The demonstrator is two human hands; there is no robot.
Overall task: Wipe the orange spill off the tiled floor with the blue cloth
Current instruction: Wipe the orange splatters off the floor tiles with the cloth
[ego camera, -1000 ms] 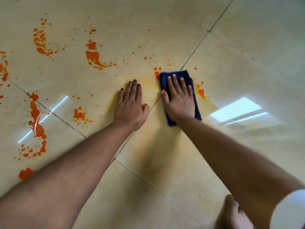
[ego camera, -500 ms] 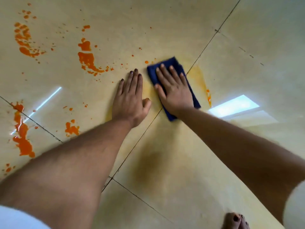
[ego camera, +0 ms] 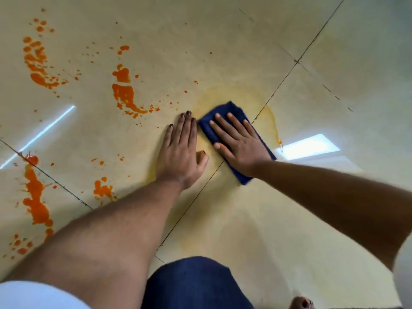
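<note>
Head view, cloth (ego camera: 231,134): on the floor (ego camera: 312,219), over a yellow smear.
Right hand (ego camera: 239,144): fingers straight, pressing it flat.
Left hand (ego camera: 180,152): flat, bracing on the tile.
Advice: keep an even press, sweep left toward the spill (ego camera: 124,94).
Count: one cloth; five large patches, many specks.

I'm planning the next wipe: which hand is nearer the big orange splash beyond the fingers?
Left. The left hand lies flat just below-right of the splash; the right hand presses the blue cloth farther right.
</note>
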